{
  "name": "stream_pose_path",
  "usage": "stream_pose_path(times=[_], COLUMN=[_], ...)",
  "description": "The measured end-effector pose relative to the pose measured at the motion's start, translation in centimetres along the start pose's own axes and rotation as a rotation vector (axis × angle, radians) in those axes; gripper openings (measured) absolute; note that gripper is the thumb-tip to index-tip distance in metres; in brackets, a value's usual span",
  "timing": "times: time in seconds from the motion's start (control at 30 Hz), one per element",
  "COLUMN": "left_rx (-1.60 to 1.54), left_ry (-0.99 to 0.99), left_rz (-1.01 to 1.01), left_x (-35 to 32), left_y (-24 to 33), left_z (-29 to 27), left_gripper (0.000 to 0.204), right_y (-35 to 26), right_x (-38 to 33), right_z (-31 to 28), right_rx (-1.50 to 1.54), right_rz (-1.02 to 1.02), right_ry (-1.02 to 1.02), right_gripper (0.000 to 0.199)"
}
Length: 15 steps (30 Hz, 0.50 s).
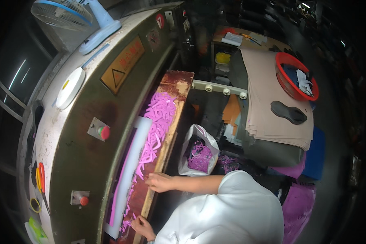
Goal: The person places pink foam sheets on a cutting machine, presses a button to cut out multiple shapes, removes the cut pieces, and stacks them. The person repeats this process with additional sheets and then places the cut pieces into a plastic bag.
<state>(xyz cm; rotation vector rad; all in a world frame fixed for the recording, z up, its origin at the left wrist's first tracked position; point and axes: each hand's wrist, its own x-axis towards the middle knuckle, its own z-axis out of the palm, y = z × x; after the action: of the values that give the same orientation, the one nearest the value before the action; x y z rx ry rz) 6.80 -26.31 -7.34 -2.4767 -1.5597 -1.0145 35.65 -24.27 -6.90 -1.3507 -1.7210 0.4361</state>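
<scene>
My right hand (160, 182) is over the long red-brown board (141, 190), near its wooden edge, fingers curled in. Whatever may be in those fingers is hidden. Lower down, my left hand (142, 227) is closed in a pinch beside small pink scraps (126, 223), and I cannot make out what it holds. A heap of pink foam strips (160, 112) covers the far part of the board. Along the board's left side lies a long whitish slab (130, 175), with a pink sheet (120, 183) showing at its left edge.
To the left stands a green machine (81, 162) with a red button (104, 132), a fan (65, 14) and orange-handled scissors (40, 179). A white sack (199, 150) with pink scraps is right of the board. Stacked beige sheets (268, 89) carry a red basin (282, 81) and dark sole-shaped pieces (288, 112).
</scene>
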Motion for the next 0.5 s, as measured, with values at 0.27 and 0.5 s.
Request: stream_pose_path(times=[0.27, 0.5], left_rx=[-0.029, -0.076], left_ry=[-0.041, -0.091], left_rz=[-0.068, -0.185], left_x=[-0.6, 2.8], left_y=[3.1, 0.5], left_z=[-3.3, -5.4], left_gripper=[0.013, 0.009], right_y=[-1.8, -4.7], right_x=[-0.7, 10.4], right_z=[-0.7, 3.3], right_rx=[-0.124, 0.046], right_rz=[0.062, -0.015], right_ry=[-0.076, 0.060], right_gripper=[0.011, 0.068])
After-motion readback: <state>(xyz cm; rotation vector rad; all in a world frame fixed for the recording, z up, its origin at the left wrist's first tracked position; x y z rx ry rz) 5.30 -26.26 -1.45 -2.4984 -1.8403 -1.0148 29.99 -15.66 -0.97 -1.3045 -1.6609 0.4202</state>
